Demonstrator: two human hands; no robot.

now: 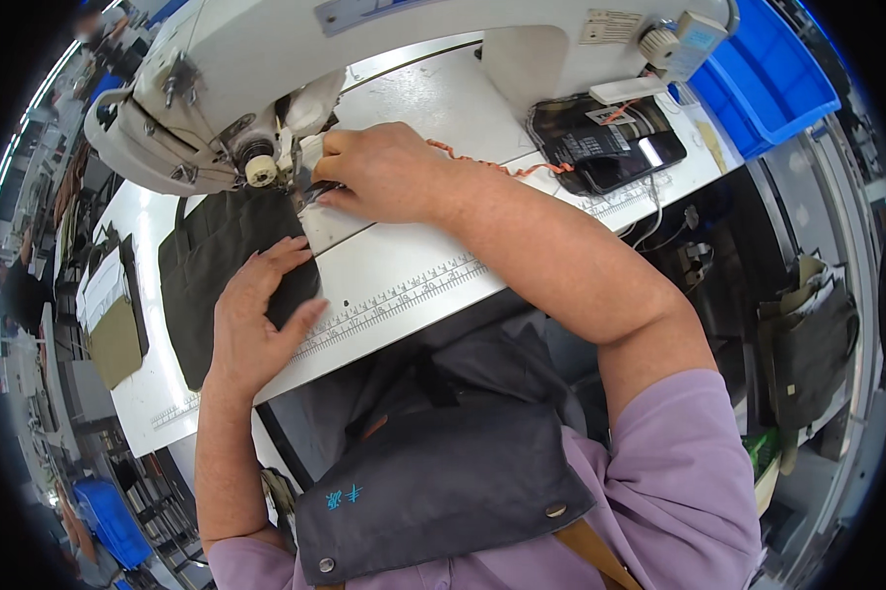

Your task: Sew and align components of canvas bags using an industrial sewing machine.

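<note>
A dark olive fabric piece (232, 246) lies on the sewing machine's bed, its upper edge close under the needle area. Over its right side rests my left hand (256, 320), fingers spread and thumb apart. My right hand (384, 175) is closed beside the presser foot, around what look like small dark thread snips (320, 190). Most of that tool is hidden by the fingers. The white sewing machine head (197, 118) stands just left of my right hand. From behind my right wrist an orange cord (522, 169) runs to the right.
A phone-like dark item in a clear pouch (610, 147) lies under the machine's right end. Beyond it is a blue bin (767, 79). More olive pieces (114, 315) lie at the left. Printed rulers (394, 300) run along the table's front edge. Fabric pieces (807, 344) hang at the right.
</note>
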